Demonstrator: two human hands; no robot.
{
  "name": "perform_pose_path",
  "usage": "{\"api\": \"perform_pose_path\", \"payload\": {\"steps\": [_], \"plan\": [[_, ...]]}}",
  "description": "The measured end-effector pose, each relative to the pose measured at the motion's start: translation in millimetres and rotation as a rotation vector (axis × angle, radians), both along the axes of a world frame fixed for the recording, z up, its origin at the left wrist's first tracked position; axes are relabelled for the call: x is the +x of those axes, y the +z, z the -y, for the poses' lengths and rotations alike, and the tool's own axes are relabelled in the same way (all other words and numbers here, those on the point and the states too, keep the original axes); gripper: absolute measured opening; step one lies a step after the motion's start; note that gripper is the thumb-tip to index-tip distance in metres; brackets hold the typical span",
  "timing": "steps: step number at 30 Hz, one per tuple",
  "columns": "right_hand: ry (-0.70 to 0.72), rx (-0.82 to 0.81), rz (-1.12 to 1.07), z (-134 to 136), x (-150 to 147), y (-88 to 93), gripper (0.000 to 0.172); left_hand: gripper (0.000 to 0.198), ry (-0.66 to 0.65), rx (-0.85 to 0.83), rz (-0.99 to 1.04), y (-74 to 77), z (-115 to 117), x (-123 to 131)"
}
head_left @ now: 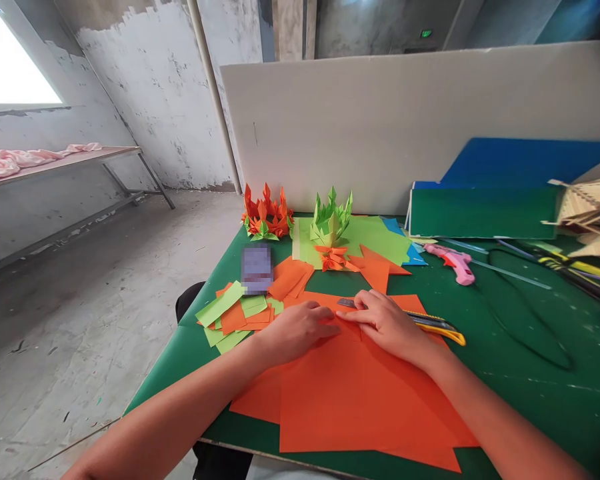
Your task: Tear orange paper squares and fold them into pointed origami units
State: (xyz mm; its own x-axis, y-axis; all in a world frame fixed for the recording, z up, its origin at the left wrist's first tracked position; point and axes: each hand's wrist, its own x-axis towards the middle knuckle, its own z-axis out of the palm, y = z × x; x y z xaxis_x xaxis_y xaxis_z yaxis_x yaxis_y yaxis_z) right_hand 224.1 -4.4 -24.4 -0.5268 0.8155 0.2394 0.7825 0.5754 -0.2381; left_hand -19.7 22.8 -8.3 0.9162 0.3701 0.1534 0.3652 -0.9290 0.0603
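Note:
Several large orange paper sheets (340,407) lie overlapped at the table's front. Over their upper part, my left hand (303,331) has its fingers bent together on a small orange paper piece (349,328). From the other side my right hand (387,323) presses the same piece, thumb and index finger close together. A yellow-handled utility knife (437,325) lies across the sheets behind and partly under my right hand. Its metal blade shows left of the knuckles. The small piece blends with the sheet below, so its folds are hard to make out.
Green and orange paper slips (230,313) lie left, near a blurred purple-grey object (257,268). Behind stand an orange folded-paper ring (267,217) and a green one (331,220). Right are a pink glue gun (453,262), its cable and a wooden-stick model (590,213).

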Motion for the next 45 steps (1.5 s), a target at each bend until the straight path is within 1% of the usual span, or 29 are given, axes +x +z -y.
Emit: {"api": "perform_pose_path", "payload": {"steps": [2,6,9,14,18,22,26,31,35,39,42,45], "plan": [[-0.022,-0.01,-0.049,0,0,-2.2,0.039,0.027,0.004,0.014,-0.022,-0.3,1,0],[-0.123,0.0,-0.076,2,-5,-3.4,0.026,0.027,0.007,0.01,-0.025,0.7,0,0],[-0.198,-0.024,-0.075,2,-9,-2.9,0.019,0.027,0.009,-0.016,-0.018,2.1,0,0],[-0.257,-0.064,-0.074,1,-13,-4.7,0.021,0.029,0.003,-0.017,-0.044,4.5,0,0],[-0.227,-0.039,-0.063,0,-12,-6.6,0.017,0.029,-0.002,-0.013,-0.04,5.4,1,0],[-0.229,-0.029,-0.068,0,-11,-6.4,0.015,0.03,-0.04,-0.026,-0.005,4.4,0,0],[-0.189,0.064,-0.058,3,-10,-3.7,0.017,0.03,-0.09,-0.045,0.042,3.2,-1,0],[-0.142,0.156,0.045,8,-14,5.0,0.021,0.033,-0.1,-0.051,0.019,2.2,-1,0],[-0.136,0.168,0.138,9,-8,10.6,0.02,0.032,-0.059,-0.07,-0.007,-0.2,-2,-1],[-0.114,0.21,0.196,10,1,12.1,0.024,0.032,-0.003,-0.1,0.012,-2.3,0,-1],[-0.127,0.212,0.169,12,-1,12.6,0.025,0.031,0.011,-0.1,0.043,-1.4,2,0],[-0.107,0.174,0.078,15,-10,11.8,0.02,0.03,0.01,-0.074,0.019,0.3,3,1]]}}
